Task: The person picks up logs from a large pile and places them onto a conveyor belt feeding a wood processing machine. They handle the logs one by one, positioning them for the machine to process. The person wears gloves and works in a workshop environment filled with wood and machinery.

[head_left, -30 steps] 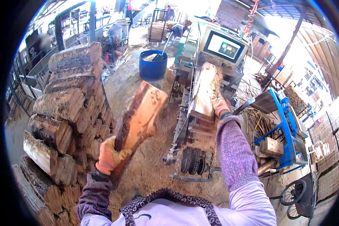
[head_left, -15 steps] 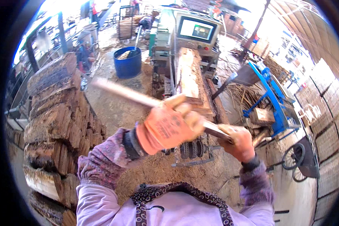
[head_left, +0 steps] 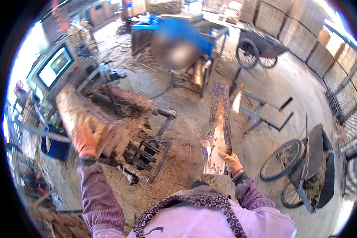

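My right hand [head_left: 230,162] is clenched around the near end of a bark slab [head_left: 218,127]; its long axis runs straight away from me, far end tipped up over the sawdust floor [head_left: 178,174]; my left hand [head_left: 85,139] rests on the end of the log [head_left: 89,119] lying on the saw machine [head_left: 139,150], fingers curled over it; whether they truly grip, I cannot tell; slab and log are well apart.

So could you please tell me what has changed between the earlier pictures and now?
The bark slab passed from the left hand to the right hand, which now holds it upright away from the saw machine. The left hand returned to the log, which stayed on the machine.
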The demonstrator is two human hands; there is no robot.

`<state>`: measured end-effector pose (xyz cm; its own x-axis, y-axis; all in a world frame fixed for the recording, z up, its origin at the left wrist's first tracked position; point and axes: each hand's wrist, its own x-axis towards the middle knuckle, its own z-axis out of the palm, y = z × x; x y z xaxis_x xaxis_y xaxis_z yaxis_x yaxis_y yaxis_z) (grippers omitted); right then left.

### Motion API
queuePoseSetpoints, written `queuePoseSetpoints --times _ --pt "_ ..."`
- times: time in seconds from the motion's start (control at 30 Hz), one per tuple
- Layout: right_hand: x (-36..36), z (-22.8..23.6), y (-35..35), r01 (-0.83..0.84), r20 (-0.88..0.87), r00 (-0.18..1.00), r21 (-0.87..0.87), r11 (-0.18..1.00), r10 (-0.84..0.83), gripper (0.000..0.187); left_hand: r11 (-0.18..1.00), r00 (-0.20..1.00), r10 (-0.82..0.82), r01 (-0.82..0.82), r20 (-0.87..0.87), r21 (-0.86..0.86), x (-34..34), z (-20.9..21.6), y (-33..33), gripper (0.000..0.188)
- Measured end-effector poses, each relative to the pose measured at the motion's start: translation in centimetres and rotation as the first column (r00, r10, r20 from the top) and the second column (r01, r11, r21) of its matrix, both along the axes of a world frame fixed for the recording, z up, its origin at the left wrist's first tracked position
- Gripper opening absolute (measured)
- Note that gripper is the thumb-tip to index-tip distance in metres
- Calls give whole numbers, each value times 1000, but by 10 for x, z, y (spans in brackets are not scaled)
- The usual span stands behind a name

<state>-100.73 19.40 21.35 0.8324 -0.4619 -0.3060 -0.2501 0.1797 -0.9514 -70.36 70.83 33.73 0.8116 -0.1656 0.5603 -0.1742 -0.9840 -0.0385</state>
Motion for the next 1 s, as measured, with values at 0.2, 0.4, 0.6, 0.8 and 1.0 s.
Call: queuePoseSetpoints --times 0.2,0.4,0.6,0.8,1.0 --pt "14 -145 -100 147 41 985 318 937 -169 30 995 994 104 -104 -35 -5 8 -20 -12 63" --pt "54 -182 -163 -34 132 991 99 994 21 28 946 934 318 -324 -163 -8 -16 29 -63 69" --pt "190 -64 -134 -474 186 877 488 733 443 42 948 956 292 -295 39 122 -6 2 -46 67" --pt "425 -17 -16 -822 273 565 103 560 779 37 940 948 315 -317 31 130 -3 5 -58 67" --pt "480 -12 102 -540 -142 583 -804 251 800 48 926 924 377 -376 71 -28 0 3 -65 61"
